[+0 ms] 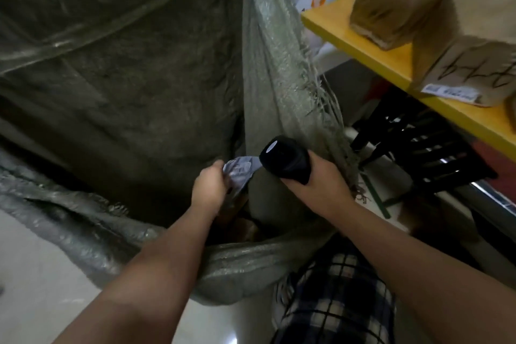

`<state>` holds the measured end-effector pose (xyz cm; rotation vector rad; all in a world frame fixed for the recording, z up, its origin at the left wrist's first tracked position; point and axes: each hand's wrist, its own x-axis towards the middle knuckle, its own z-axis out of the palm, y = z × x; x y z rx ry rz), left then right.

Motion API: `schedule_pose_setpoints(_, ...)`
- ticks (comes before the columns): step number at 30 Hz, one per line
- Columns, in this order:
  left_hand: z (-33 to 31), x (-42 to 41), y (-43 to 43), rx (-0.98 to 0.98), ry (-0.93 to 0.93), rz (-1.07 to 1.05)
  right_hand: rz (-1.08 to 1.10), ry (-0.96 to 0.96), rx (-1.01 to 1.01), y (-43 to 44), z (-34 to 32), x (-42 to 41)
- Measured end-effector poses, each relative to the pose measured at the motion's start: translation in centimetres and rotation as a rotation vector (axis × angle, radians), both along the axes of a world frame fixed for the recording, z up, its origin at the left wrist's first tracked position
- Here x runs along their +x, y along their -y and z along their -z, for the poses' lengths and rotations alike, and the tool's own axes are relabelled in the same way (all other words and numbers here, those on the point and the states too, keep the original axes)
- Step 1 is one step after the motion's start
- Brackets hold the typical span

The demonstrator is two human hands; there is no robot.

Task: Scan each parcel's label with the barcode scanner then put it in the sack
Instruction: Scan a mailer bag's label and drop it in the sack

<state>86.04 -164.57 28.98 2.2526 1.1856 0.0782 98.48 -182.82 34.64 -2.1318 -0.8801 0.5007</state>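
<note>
1. Hanging just inside the open mouth of the sack (268, 70), a small grey parcel (241, 173) with a pale printed label sits low in the middle of the view. Its lower part is hidden behind the hand that holds it.
2. The left hand (209, 187) grips the parcel's left edge, fingers curled round it, with the forearm reaching over the sack's near rim.
3. The barcode scanner (284, 160), black and stubby, lies just to the right of the parcel. Its rounded head points up and left and overlaps the parcel's upper right corner; whether they touch cannot be told.
4. The right hand (321, 179) is wrapped round the scanner's handle, fingers closed about it, beside the sack's frayed right edge.
5. The sack is grey-green woven cloth. Its far wall rises to the top of the view, and its near rim sags under the left forearm. Brown shapes (245, 227) lie deep inside, too dark to name.
6. To the right stands a yellow table (391, 61) carrying taped brown boxes: one (402, 5) near the corner and a larger one (469, 50) with black handwriting and a small white label.
7. Under the table is a black slatted stool (435, 153).
8. Checked shorts (335, 301) show at the bottom, and pale floor (33, 274) at lower left.
</note>
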Motion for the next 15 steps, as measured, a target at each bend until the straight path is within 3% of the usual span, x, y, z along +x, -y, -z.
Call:
schedule_pose_setpoints(4,3.6,-0.9,-0.7,0.037,-0.299,0.131,0.042,0.005,0.025,0.6,1.8,-0.2)
schedule_pose_setpoints(7,4.1,-1.2,-0.4,0.071,-0.416,0.208,0.038,-0.027,0.029,0.8,2.3,-0.4)
schedule_pose_setpoints(15,-6.3,0.8,4.9,0.515,-0.031,0.4,0.188,-0.031,0.199,3.4,-2.1,-1.1)
